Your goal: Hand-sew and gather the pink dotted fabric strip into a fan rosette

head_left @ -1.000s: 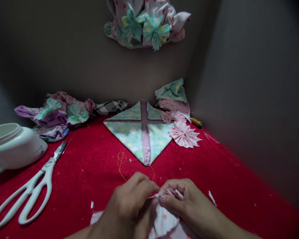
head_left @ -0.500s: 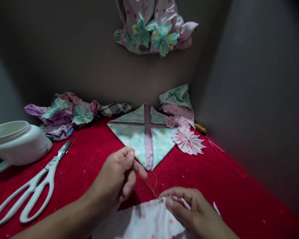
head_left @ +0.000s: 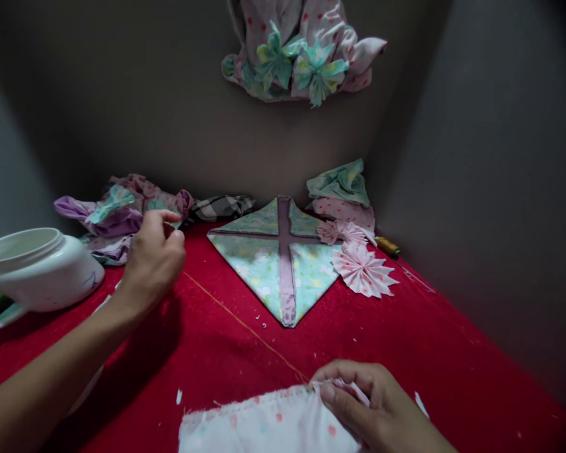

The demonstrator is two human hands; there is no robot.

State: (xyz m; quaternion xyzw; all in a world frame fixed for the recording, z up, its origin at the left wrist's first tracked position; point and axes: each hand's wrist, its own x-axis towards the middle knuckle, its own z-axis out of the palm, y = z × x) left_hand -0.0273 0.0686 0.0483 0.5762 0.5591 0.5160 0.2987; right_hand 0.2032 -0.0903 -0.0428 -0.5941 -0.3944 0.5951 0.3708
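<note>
Left hand (head_left: 153,258), fingertips pinched together, draws an orange thread (head_left: 245,327) taut. Right hand (head_left: 358,402) pinches the gathered edge of the spotted white fabric (head_left: 268,425).

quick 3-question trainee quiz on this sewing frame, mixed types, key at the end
1. True or false: the orange thread runs taut from the left hand to the white dotted cloth.
2. Which hand pinches the gathered edge of the white dotted cloth?
A. left hand
B. right hand
C. both
3. Fill in: the pink pleated flower lies on the red tablecloth, to the right of the green ______ that has a pink cross.

Key
1. True
2. B
3. fabric square
</note>
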